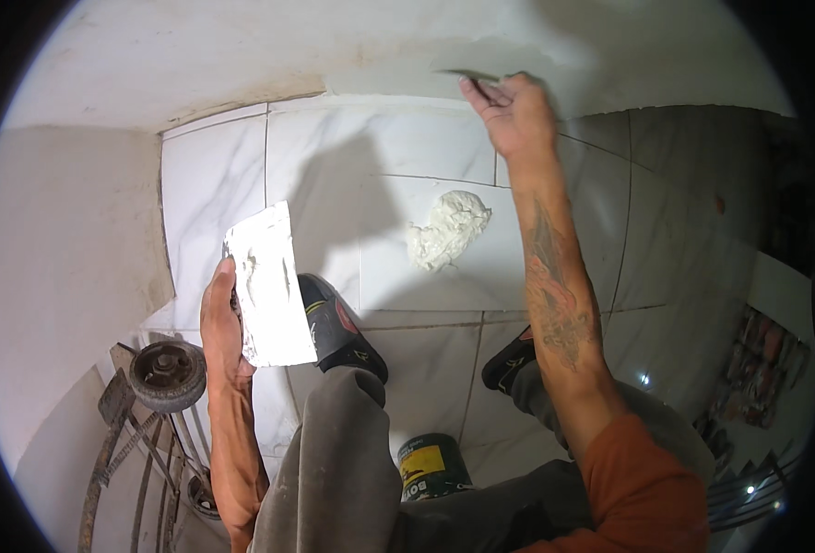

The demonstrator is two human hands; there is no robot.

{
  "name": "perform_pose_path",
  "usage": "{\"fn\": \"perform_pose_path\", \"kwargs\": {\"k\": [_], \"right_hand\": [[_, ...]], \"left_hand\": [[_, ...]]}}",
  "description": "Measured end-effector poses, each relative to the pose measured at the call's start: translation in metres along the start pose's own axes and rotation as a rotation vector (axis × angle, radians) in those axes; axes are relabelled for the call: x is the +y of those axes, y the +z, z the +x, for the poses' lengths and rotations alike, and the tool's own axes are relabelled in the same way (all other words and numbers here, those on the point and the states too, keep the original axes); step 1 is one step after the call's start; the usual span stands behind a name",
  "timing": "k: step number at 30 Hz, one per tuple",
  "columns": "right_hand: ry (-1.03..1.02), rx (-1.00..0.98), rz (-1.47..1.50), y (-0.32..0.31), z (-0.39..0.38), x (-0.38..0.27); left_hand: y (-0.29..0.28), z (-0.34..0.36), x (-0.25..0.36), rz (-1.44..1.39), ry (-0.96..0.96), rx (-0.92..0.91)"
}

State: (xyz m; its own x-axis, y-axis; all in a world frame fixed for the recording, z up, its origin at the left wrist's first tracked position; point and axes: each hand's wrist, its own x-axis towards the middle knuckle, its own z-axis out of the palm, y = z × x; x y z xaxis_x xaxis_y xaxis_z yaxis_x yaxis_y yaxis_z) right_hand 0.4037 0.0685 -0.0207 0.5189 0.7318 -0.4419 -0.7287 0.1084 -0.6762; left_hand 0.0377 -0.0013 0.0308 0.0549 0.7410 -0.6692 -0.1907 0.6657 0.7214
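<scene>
My left hand grips a white, plaster-coated rectangular board or blade, held upright at lower left of center. My right hand is raised to the wall at the top, holding a thin putty knife by its end, fingers wrapped round it; whether the blade touches the wall is unclear. Smooth grey-toned filler shows on the wall behind it. Between my hands, a lumpy pile of white paste lies on a pale slab on the marble-look floor tiles.
My feet in dark slides stand below the paste. A dark green bucket with a yellow label sits between my legs. A metal trolley with wheels is at lower left. Side wall at left; mottled items and metal bars at lower right.
</scene>
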Motion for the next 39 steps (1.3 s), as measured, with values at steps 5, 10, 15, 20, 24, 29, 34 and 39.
{"fn": "perform_pose_path", "kwargs": {"k": [5, 10, 15, 20, 24, 29, 34, 39], "right_hand": [[-0.165, -0.221, -0.04, 0.055, -0.072, -0.055], [-0.182, -0.286, 0.013, 0.046, -0.102, -0.034], [0.143, -0.048, 0.048, -0.01, -0.051, 0.072], [0.216, -0.003, 0.055, -0.009, -0.021, 0.133], [0.232, -0.044, 0.121, 0.006, -0.01, 0.15], [0.253, -0.059, 0.123, 0.012, 0.007, 0.17], [0.224, -0.102, 0.155, 0.021, 0.013, 0.177], [0.238, -0.078, 0.238, 0.037, 0.021, 0.168]], "left_hand": [[0.002, -0.001, 0.0, -0.009, 0.006, -0.005], [-0.005, -0.003, 0.0, -0.018, 0.012, 0.002], [-0.008, -0.005, -0.002, -0.031, 0.019, -0.027], [-0.015, -0.004, -0.003, -0.041, 0.009, 0.032], [-0.021, -0.002, -0.004, -0.036, 0.016, 0.031], [-0.022, 0.004, -0.008, -0.038, 0.045, 0.044], [-0.023, 0.007, -0.01, -0.057, 0.032, 0.059], [-0.023, 0.007, -0.005, -0.069, 0.027, 0.063]]}}
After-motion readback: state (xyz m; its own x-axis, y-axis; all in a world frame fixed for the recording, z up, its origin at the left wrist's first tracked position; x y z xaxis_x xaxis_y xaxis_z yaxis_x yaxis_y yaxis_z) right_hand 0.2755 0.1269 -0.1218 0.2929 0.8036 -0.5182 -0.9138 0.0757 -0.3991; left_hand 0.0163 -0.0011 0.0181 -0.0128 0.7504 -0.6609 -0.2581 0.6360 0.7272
